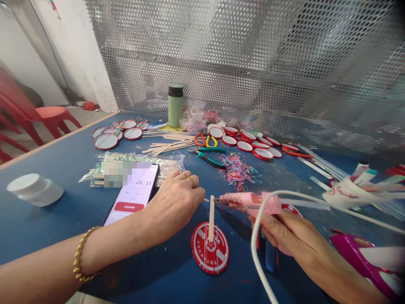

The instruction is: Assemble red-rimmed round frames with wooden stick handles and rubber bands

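Observation:
My right hand (284, 232) is wrapped around a pink hot glue gun (249, 202). The gun's nozzle is at the upper end of a pale wooden craft stick (211, 219). The stick's lower end meets the middle of a red printed lid (206, 258); whether it stands up or lies flat is hard to tell. Fine threads run across the lid. Left of the nozzle, my left hand (174, 198) is closed in a pinch on a short thin stick (206, 200), of which only the tip shows.
Behind lie pliers (209, 158), tangled coloured rubber bands (238, 169), craft sticks (167, 145) and several red-rimmed lids (262, 153). A phone (134, 198), a white jar (34, 190), a green bottle (175, 105) and a pen cup (344, 194) stand around. A white cord (257, 249) loops near my right hand.

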Action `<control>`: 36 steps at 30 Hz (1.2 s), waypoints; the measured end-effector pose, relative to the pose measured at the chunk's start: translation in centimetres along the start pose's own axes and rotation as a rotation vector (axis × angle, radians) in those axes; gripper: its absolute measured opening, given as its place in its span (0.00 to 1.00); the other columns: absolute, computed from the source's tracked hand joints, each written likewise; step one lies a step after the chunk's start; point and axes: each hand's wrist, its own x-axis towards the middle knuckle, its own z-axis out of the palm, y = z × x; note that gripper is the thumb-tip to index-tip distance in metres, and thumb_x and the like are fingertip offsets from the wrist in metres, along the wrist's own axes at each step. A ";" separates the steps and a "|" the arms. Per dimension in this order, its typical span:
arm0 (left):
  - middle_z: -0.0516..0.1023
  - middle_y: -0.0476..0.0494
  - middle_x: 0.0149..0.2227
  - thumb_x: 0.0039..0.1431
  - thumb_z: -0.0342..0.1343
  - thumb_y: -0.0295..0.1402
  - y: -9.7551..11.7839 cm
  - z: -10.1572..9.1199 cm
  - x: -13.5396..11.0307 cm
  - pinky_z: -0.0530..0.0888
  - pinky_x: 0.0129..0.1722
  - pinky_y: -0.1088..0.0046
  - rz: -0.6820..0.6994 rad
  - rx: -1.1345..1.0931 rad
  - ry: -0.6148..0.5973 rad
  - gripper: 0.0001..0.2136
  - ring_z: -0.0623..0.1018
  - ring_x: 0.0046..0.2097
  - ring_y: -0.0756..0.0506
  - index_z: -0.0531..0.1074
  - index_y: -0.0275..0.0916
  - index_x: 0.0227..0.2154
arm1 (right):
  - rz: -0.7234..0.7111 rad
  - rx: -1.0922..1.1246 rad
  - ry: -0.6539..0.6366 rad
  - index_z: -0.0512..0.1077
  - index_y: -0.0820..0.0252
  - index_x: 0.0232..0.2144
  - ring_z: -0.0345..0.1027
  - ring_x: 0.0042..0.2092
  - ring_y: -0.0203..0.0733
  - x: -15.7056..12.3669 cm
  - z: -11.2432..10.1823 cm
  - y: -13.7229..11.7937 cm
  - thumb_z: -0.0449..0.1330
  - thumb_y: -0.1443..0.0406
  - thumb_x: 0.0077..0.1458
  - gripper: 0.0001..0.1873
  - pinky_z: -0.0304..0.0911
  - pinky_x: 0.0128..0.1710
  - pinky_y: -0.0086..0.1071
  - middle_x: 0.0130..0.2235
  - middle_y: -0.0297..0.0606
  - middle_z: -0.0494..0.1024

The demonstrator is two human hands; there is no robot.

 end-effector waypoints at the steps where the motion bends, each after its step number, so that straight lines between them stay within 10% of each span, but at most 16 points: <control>1: 0.73 0.43 0.33 0.67 0.47 0.29 0.0 0.0 0.0 0.61 0.39 0.64 0.002 0.001 0.001 0.12 0.70 0.37 0.44 0.71 0.38 0.28 | 0.002 -0.007 -0.001 0.78 0.59 0.37 0.70 0.29 0.39 0.0 0.0 -0.1 0.52 0.44 0.61 0.27 0.71 0.28 0.29 0.26 0.37 0.75; 12: 0.73 0.44 0.34 0.68 0.46 0.31 0.1 -0.4 0.1 0.60 0.39 0.63 -0.008 0.008 -0.021 0.13 0.70 0.38 0.43 0.71 0.39 0.29 | -0.015 -0.112 -0.012 0.71 0.58 0.23 0.66 0.27 0.35 0.0 0.0 -0.1 0.50 0.46 0.64 0.28 0.66 0.27 0.27 0.25 0.35 0.70; 30: 0.73 0.44 0.35 0.69 0.44 0.32 0.2 -0.6 0.1 0.60 0.39 0.63 -0.010 0.004 -0.062 0.14 0.70 0.38 0.44 0.71 0.39 0.29 | 0.052 -0.005 -0.038 0.77 0.60 0.35 0.69 0.27 0.37 -0.1 0.1 0.7 0.51 0.46 0.63 0.26 0.67 0.25 0.27 0.27 0.37 0.75; 36: 0.73 0.44 0.34 0.69 0.45 0.32 0.1 -0.5 0.1 0.59 0.39 0.63 -0.005 0.006 -0.047 0.13 0.70 0.38 0.44 0.71 0.39 0.29 | 0.004 -0.130 0.005 0.68 0.58 0.20 0.62 0.24 0.33 0.0 0.0 -0.3 0.49 0.46 0.64 0.29 0.65 0.26 0.27 0.22 0.33 0.68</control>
